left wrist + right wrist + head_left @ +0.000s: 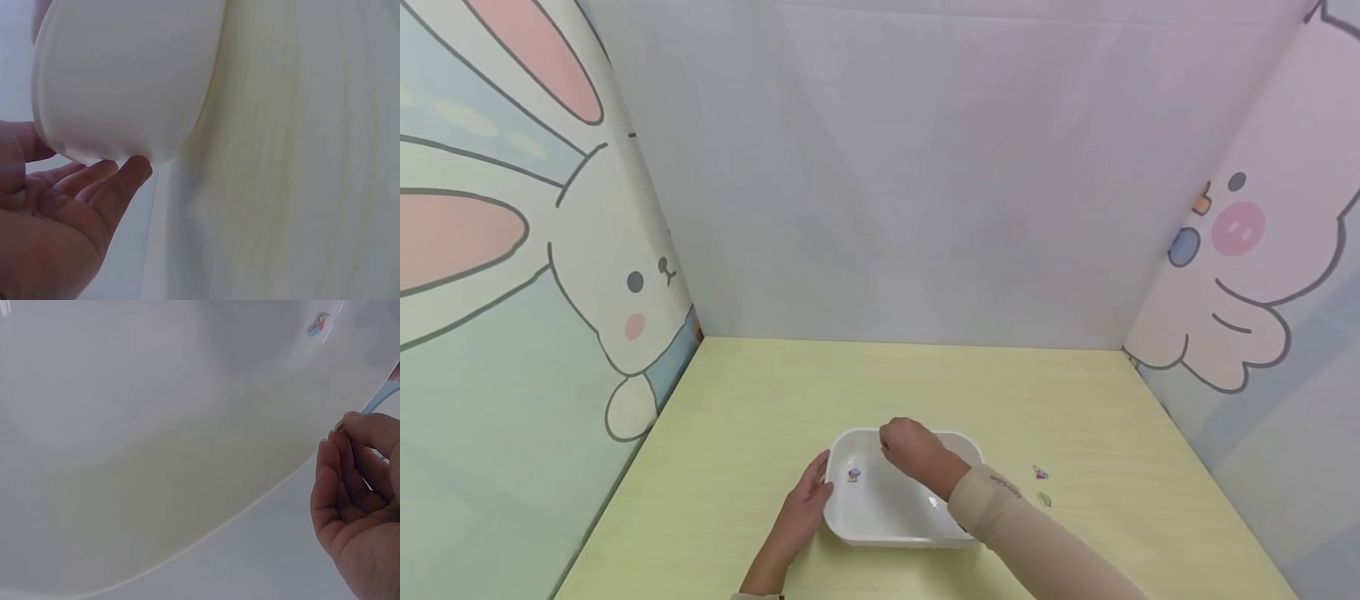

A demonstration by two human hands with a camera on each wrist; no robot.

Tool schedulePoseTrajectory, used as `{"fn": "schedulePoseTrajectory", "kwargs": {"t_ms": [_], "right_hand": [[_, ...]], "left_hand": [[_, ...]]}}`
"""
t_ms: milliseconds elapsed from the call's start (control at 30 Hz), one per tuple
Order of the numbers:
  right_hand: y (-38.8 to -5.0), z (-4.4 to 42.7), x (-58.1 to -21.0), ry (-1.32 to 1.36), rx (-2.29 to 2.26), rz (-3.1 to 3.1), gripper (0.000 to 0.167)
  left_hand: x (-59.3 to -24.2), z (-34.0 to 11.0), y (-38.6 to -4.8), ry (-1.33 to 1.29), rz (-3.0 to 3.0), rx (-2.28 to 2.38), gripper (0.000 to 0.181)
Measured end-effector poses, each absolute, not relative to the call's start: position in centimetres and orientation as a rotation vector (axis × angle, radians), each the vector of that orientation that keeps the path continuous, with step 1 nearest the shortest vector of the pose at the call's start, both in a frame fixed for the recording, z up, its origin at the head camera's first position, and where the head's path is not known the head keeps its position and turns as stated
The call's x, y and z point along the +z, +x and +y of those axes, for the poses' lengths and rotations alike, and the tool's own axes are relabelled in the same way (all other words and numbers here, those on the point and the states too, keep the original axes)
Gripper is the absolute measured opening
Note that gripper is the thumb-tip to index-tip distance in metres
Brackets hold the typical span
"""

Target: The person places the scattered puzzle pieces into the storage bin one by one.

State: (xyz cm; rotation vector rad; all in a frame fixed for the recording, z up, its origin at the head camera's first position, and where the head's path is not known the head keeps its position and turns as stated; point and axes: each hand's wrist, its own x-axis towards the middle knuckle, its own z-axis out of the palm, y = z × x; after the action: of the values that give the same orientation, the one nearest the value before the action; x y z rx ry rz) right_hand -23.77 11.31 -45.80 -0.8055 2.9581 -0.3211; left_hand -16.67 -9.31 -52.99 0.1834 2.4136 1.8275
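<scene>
White plastic-looking basin (pixel 895 508), one, rounded corners. Head view: it is sitting on a pale yellow table (pixel 737 400). Inside, towards its left end, one small colourful piece (pixel 853 475) is lying. Beyond its right side, a pinkish-purple piece (pixel 1041 472) and a green piece (pixel 1045 499) are lying near each other on the tabletop. Hazard, by judgement: the right sleeve (pixel 1011 517) is crossing above the basin and could be catching the rim if the arm dips, tipping or shoving the basin.

Left wrist view: hazard, the hold is looking light, so a knock could be making the basin slide. Left hand (pixel 805 504), one: thumb is lying at the rim, parted, slightly bent fingers are touching the outer wall.

Right wrist view: hazard, a narrow grip could be slipping, dropping its load outside the basin. Right hand (pixel 913 450), one: thumb and fingertips are pinching a tiny tan piece (pixel 339 425), the remaining fingers curling inward. So little is showing between the tips that its shape cannot be told.
</scene>
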Motion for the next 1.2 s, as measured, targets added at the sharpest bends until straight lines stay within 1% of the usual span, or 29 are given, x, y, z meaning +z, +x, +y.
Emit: {"fn": "schedulePoseTrajectory", "kwargs": {"t_ms": [467, 867, 1200], "right_hand": [[-23.9, 10.6, -47.6, -0.925, -0.158, 2.928, 0.021], [-23.4, 10.2, -48.8, -1.072, 0.015, 2.984, 0.017], [-23.5, 10.2, -49.4, -1.027, 0.069, 2.96, 0.015]], "left_hand": [[-53.3, -9.5, -16.9, 0.176, 2.398, 1.847, 0.051], [-53.5, -9.6, -16.9, 0.162, 2.4, 1.839, 0.051], [-53.4, -9.6, -16.9, 0.156, 2.395, 1.84, 0.051]]}}
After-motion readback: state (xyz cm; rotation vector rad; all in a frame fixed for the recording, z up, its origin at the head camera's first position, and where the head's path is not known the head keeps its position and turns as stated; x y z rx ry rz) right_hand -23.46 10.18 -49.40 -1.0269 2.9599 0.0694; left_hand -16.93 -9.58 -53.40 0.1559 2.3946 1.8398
